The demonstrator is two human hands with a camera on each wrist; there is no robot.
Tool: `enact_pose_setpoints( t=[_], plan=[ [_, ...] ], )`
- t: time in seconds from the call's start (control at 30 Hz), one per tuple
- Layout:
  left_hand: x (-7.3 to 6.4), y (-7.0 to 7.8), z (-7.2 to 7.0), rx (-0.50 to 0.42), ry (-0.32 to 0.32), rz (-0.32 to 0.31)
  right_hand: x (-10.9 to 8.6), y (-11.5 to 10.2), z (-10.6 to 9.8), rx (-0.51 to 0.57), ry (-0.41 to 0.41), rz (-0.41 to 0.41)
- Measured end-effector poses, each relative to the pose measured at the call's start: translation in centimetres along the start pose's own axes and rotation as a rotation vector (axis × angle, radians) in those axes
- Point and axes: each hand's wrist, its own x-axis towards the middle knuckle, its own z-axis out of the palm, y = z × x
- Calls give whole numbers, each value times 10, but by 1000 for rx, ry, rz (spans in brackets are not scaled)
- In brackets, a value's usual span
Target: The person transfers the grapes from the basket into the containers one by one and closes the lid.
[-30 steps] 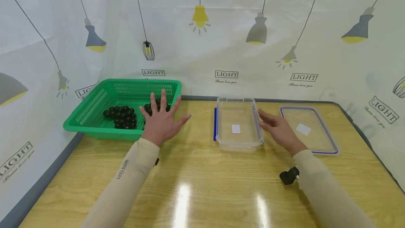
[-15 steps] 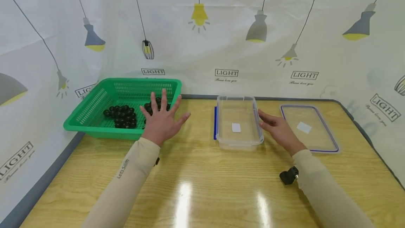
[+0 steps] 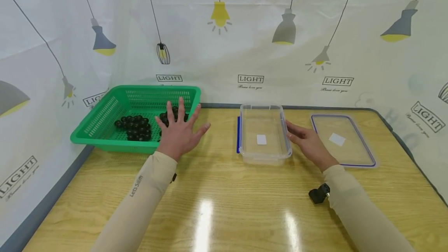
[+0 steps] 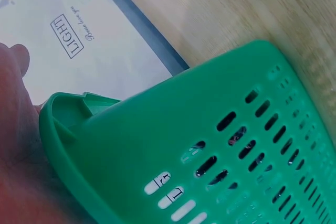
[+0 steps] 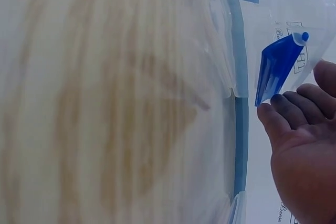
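Note:
Spread wide, my left hand (image 3: 178,133) lies over the right front corner of a green plastic basket (image 3: 115,146). Two clusters of black grapes (image 3: 136,128) sit inside; the fingers partly cover the right one, and I cannot tell whether they touch it. The left wrist view has the palm (image 4: 23,156) at the basket's rim. Against the right side of a clear food container (image 3: 267,153) are the fingers of my right hand (image 3: 308,143). In the right wrist view, that hand's fingertips meet a blue clasp (image 5: 281,64), with the fingers loosely bent and pinching nothing.
Right of the container, a clear lid with a blue seal (image 3: 353,129) lies flat, partly behind the right hand. Another blue clasp (image 3: 238,135) hangs on the container's left side. A lamp-printed sheet (image 3: 196,42) stands behind the wooden table (image 3: 231,205).
Both hands keep almost the same place and pose. The head view has tilted a little, so the background sits slightly higher.

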Motion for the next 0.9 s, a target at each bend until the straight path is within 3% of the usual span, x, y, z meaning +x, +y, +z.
enact_pose_setpoints(
  t=[0.57,0.7,0.9],
  plan=[
    [2,-1,-1,-13,-19,3,-3,-2,0,-44,6,-19],
    [9,-12,-17,-77,-84,9,-3,-2,0,-42,7,-27],
    [29,-52,-55,-171,-215,-27,-2,-3,0,-24,-2,-34]
  ],
)
